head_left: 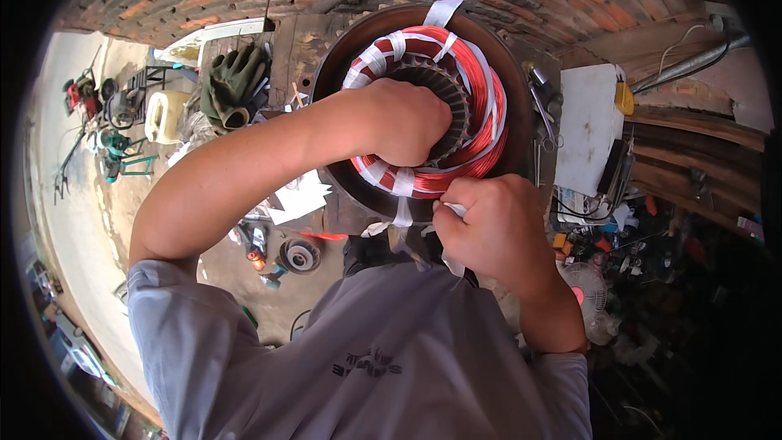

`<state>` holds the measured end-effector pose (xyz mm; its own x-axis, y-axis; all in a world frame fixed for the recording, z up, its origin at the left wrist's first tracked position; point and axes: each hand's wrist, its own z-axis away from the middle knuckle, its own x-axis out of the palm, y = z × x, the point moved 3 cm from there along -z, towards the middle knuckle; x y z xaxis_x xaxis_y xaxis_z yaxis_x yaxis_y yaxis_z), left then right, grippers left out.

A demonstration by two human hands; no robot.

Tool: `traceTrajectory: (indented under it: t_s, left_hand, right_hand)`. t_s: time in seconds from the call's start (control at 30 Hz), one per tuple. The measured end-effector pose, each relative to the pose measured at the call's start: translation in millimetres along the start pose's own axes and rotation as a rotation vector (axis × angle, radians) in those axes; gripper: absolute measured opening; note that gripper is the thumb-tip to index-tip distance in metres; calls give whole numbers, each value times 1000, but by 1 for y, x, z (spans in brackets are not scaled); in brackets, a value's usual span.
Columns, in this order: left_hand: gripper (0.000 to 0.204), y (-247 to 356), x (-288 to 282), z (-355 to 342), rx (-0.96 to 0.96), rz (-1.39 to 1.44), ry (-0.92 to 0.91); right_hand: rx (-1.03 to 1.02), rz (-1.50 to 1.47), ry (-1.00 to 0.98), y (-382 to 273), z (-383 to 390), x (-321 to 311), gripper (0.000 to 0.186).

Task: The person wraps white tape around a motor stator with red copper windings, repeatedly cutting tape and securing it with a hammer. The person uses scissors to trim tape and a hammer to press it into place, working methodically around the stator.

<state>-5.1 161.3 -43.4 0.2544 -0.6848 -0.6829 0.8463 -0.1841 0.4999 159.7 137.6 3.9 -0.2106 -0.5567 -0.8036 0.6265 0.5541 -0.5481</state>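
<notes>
Red wire winding, white-wrapped — around a slotted core, within a round housing that presumably steadies it. Left hand: over the bore; finger state cannot be told. Right hand: fingers pinching a white strip, apparently for tension.

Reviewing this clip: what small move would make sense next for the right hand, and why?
Probably draw the white strip snug against the red winding: the right hand seems to pinch it right beside the winding, white bands wrap other parts of the ring, and the left hand is over the core's opening, its fingertips hidden.
</notes>
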Motion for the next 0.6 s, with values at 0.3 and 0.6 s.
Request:
traceTrajectory:
  t_s: [0.3,0.6]
  left_hand:
    - [17,-2,6,14,-113,50,604]
    - [38,-1,7,-4,-230,219,169]
  right_hand:
    - [-11,-807,-92,9,64,-3,54]
    - [-11,-927,-128,14,87,18,43]
